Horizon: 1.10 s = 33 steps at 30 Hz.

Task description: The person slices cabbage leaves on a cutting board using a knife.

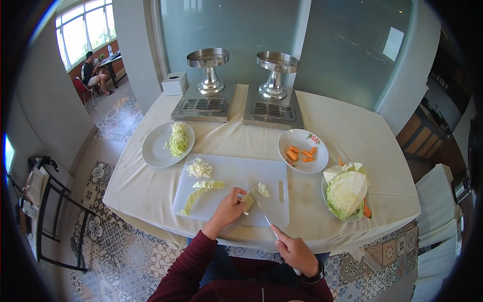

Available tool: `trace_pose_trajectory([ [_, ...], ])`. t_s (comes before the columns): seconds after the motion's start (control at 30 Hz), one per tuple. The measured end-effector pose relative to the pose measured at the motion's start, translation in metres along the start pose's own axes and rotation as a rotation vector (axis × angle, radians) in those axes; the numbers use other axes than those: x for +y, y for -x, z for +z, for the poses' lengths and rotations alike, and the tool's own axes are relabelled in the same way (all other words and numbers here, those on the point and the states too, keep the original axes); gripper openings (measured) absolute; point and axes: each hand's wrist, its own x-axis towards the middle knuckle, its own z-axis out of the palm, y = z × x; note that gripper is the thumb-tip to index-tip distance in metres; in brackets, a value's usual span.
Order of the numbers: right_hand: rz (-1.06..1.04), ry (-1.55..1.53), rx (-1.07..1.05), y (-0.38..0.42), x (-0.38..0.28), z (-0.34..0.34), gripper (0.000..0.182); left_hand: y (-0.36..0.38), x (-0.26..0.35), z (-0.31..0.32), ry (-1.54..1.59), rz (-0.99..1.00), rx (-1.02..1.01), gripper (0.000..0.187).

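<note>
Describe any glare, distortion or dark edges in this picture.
Head view: the table looks bowed and the picture's corners go black; head view: the window is nearly washed out, the glass panel shows a bright reflection, and the knife looks faint along its blade.

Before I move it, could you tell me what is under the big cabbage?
A plate shows beneath the big cabbage, and carrots peek out beside it; the rest is covered.

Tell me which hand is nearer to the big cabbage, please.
Right hand: it holds the knife, left of the cabbage and closer to the person; the left hand is farther left, over the cutting board.
</note>
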Motion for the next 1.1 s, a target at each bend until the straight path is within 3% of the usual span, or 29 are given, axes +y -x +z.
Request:
trace_pose_trajectory([
  [0.17,-0.114,-0.034,0.080,-0.001,0.017,0.009,0.052,0.002,0.003,-0.001,0.027,-0.008,-0.017,0.034],
  [0.37,0.008,-0.117,0.059,0.001,0.006,0.001,0.052,0.001,0.008,-0.003,0.043,-0.002,-0.038,0.034],
  [1.1,-0.082,-0.021,0.053,-0.012,0.000,0.015,0.050,-0.002,0.005,-0.002,0.018,-0.047,-0.029,0.031],
])
